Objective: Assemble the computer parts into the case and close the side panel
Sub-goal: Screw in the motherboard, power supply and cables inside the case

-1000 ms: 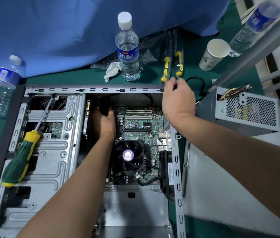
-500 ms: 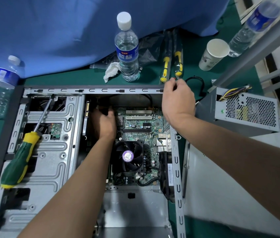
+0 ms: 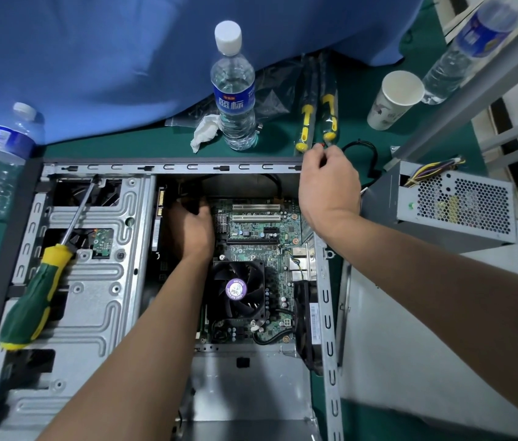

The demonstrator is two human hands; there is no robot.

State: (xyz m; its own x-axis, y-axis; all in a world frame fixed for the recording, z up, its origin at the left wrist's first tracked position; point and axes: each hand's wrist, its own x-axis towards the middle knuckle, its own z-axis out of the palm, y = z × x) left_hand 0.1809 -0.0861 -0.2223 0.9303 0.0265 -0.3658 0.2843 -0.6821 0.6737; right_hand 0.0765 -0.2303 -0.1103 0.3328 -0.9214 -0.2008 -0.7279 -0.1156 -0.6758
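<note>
The open computer case (image 3: 168, 168) lies flat on the green table. Inside are the motherboard (image 3: 260, 232) and its black CPU fan (image 3: 238, 291). My left hand (image 3: 191, 230) reaches into the case at the board's far left corner. Its fingers curl round a black connector (image 3: 187, 198) that is partly hidden in shadow. My right hand (image 3: 327, 183) sits over the case's far right corner, fingers curled, pinching a small red-tipped part (image 3: 322, 144). The grey power supply (image 3: 454, 208) stands outside the case to the right. The grey side panel (image 3: 410, 351) lies under my right forearm.
A green and yellow screwdriver (image 3: 35, 300) rests on the drive cage (image 3: 92, 313). Behind the case stand a water bottle (image 3: 233, 90), a crumpled tissue (image 3: 205, 130), two packaged yellow tools (image 3: 318, 116) and a paper cup (image 3: 394, 100). More bottles stand far left (image 3: 0, 160) and far right (image 3: 467, 49).
</note>
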